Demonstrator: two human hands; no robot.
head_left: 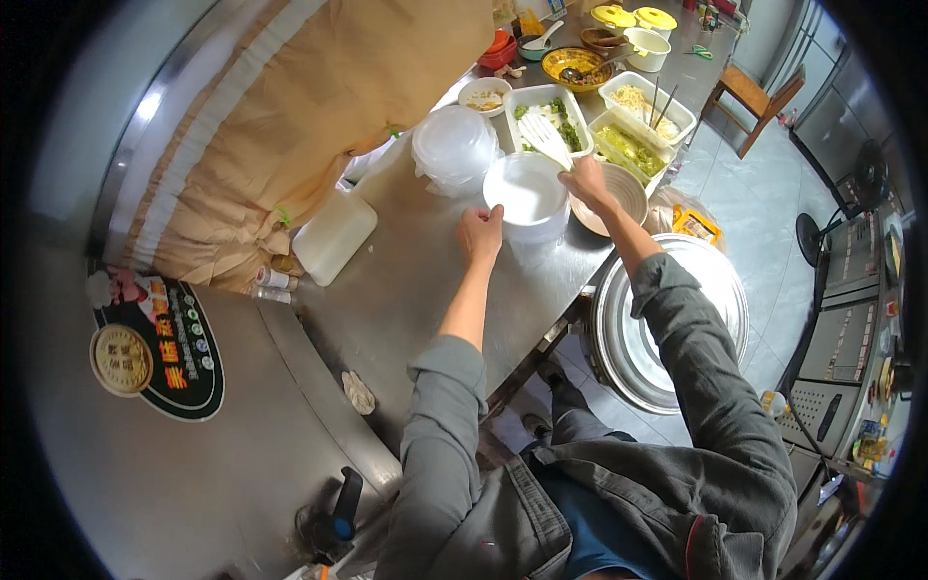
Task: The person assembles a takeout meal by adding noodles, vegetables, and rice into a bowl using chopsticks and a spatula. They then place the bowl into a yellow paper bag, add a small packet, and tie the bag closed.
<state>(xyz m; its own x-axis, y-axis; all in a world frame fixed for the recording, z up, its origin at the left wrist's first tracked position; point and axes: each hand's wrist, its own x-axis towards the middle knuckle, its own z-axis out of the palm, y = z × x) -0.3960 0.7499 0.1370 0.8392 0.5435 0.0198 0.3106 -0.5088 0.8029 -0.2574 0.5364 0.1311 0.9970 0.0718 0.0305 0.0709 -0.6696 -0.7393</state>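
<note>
My right hand (590, 186) is closed around the handle of a white slotted serving spatula (545, 137). The spatula's head reaches over a white tray of green vegetables (572, 118). Beneath the handle stands a stack of round translucent plastic tubs (527, 191) on the steel counter. My left hand (479, 234) is at the near left rim of the stack, fingers curled and pinching at its edge. Just behind it sit lidded clear plastic tubs (454, 145). A beige ridged bowl (619, 198) lies partly under my right wrist.
Trays of shredded food (638, 100) and green pickles (628, 147) stand at the far right, chopsticks in one. A yellow bowl (565, 70) holds a ladle. A large round metal lid (667, 319) is beside the counter. An oblong white lid (335, 237) leans at left.
</note>
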